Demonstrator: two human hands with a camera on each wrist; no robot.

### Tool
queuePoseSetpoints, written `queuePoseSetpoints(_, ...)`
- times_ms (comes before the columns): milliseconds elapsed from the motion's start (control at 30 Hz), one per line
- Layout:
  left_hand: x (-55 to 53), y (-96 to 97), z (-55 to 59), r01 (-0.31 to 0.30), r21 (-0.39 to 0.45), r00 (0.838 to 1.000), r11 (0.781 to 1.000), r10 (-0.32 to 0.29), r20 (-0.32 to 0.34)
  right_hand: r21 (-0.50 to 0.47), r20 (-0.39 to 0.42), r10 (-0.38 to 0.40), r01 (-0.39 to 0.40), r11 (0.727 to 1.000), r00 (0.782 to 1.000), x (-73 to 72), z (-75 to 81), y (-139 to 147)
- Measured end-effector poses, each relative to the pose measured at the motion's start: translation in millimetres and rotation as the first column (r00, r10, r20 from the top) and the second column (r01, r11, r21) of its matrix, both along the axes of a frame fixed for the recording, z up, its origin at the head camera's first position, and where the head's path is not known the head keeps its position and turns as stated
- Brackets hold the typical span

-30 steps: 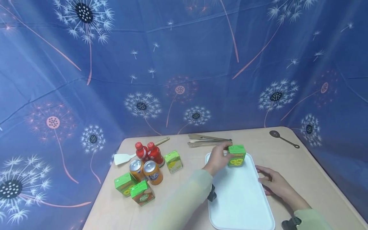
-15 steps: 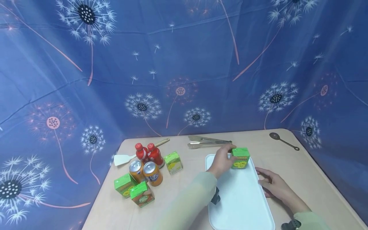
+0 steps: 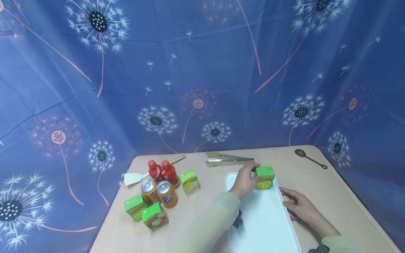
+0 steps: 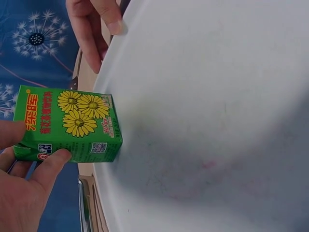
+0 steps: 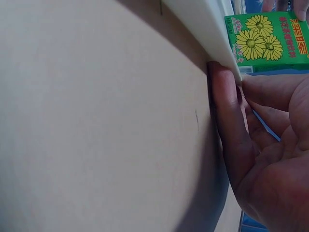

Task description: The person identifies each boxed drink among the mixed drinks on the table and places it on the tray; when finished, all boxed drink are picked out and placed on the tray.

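My left hand (image 3: 246, 181) grips a green juice carton (image 3: 265, 178) with yellow flowers, thumb on one side. In the left wrist view the carton (image 4: 72, 121) stands upright at the far right corner of the white tray (image 3: 262, 225), its base at the rim. My right hand (image 3: 300, 205) is at the tray's right edge. Its thumb lies on the rim, with fingers along the outer side and low against the tray wall, as the right wrist view (image 5: 270, 145) shows. Part of the left fingers is hidden behind the carton.
Left of the tray stand two red-capped bottles (image 3: 169, 174), two orange cans (image 3: 167, 194) and three cartons (image 3: 155, 217). A white spatula (image 3: 134, 178) lies behind them. Metal tongs (image 3: 227, 159) lie beyond the tray, and a dark ladle-like spoon (image 3: 308, 158) at the far right.
My left hand has shifted the carton slightly right, toward the tray's far right corner, and still grips it. The right hand has stayed at the tray's edge. The head view has tilted slightly up.
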State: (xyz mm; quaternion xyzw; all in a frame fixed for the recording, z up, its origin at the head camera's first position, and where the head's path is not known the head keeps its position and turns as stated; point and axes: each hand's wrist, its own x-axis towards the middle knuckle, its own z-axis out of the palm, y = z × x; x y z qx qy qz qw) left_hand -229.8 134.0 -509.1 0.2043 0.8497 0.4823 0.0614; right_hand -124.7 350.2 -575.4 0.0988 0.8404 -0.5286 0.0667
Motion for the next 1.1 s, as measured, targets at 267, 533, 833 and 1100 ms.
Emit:
queuePoseSetpoints(267,2.1,0.5,0.2,-0.009,-0.018,1.0,1.0,0.009,0.002,-0.003,0.009,0.004,-0.004,1.0,1.0,-0.3,-1.5,1)
queuePoseSetpoints(533,1.6,-5.0,-0.4,0.018,-0.029,1.0,0.999,-0.019,-0.014,-0.008,-0.006,0.007,-0.007,1.0,1.0,0.4,-2.8,0)
queuePoseSetpoints(833,-1.6,-18.9,2.6,0.123,-0.07,0.992,0.99,-0.12,0.043,0.004,-0.004,-0.004,0.004,1.0,1.0,0.6,-1.6,0)
queuePoseSetpoints(1100,-2.3,-39.9,9.0,0.1,-0.064,0.995,0.993,-0.101,-0.003,0.023,-0.003,0.005,-0.005,1.0,1.0,0.1,-2.1,1)
